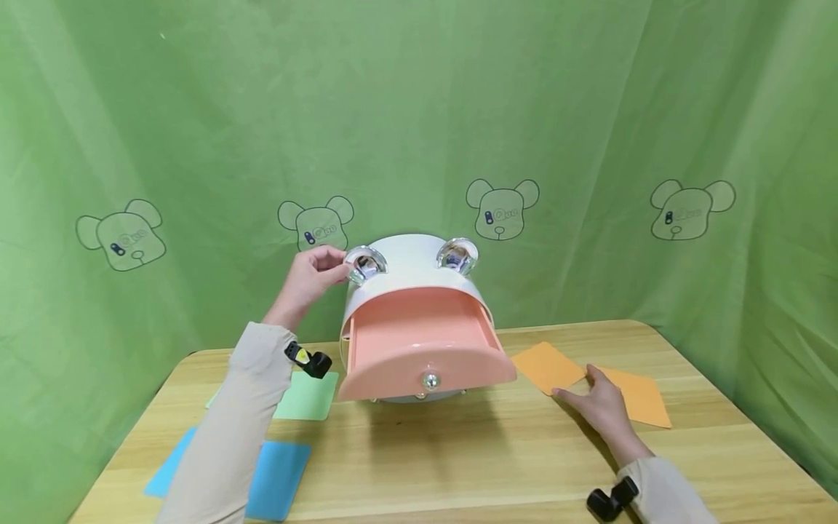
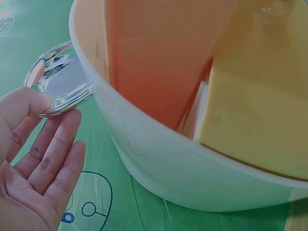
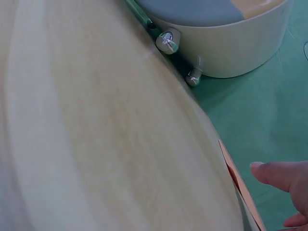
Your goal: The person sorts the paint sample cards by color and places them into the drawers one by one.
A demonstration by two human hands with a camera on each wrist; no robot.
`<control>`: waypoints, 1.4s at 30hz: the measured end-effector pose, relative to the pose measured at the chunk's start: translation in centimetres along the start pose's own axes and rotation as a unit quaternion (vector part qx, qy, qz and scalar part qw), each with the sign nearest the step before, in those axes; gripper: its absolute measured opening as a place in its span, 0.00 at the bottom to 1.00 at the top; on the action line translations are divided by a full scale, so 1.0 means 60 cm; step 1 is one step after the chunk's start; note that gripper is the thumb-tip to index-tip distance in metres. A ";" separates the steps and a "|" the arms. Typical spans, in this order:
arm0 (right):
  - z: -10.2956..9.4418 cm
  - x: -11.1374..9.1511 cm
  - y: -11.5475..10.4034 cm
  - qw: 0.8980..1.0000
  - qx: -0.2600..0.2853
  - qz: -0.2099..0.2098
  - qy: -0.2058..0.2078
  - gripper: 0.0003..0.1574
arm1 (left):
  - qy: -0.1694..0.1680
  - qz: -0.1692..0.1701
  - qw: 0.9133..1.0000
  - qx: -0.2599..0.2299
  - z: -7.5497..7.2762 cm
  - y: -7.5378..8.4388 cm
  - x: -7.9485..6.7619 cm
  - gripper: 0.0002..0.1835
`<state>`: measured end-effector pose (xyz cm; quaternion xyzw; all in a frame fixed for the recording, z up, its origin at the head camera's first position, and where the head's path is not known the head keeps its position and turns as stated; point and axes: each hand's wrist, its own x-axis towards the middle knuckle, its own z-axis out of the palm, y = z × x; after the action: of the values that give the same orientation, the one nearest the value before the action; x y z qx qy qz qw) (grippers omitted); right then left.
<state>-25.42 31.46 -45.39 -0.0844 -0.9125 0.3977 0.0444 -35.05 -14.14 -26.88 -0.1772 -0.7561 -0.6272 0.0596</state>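
Note:
A white rounded drawer box [image 1: 409, 262] with shiny silver ears stands in the middle of the table, its pink drawer [image 1: 425, 371] pulled out toward me. A round shiny knob [image 1: 431, 380] sits on the drawer front. My left hand [image 1: 317, 273] pinches the left silver ear [image 2: 62, 79] between thumb and index finger, the other fingers extended below it. Over at the right, my right hand [image 1: 605, 415] is low above the table beside two orange sheets [image 1: 546, 367], thumb and index finger spread apart. Whether its fingertips touch the paper cannot be told.
Light green sheets [image 1: 310, 397] and blue sheets [image 1: 278, 477] lie on the left of the wooden table [image 1: 432, 473], partly behind my left sleeve. A green curtain [image 1: 406, 109] with bear-head outlines hangs behind. Small shiny feet [image 3: 167, 42] support the box.

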 end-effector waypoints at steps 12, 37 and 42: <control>0.018 0.003 -0.015 0.999 -0.044 -0.008 0.008 0.71 | -0.002 0.004 1.000 -0.006 0.002 -0.001 0.003 0.08; 0.011 0.014 0.003 0.998 -0.050 -0.018 0.017 0.73 | 0.001 0.015 1.000 -0.013 0.000 -0.003 -0.001 0.08; 0.015 0.012 -0.001 0.998 -0.060 -0.012 0.010 0.74 | 0.002 0.013 1.000 -0.003 0.001 -0.001 -0.001 0.08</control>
<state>-26.29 30.91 -45.98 -0.0798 -0.9352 0.3409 0.0533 -34.98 -14.12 -26.97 -0.1861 -0.7518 -0.6288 0.0692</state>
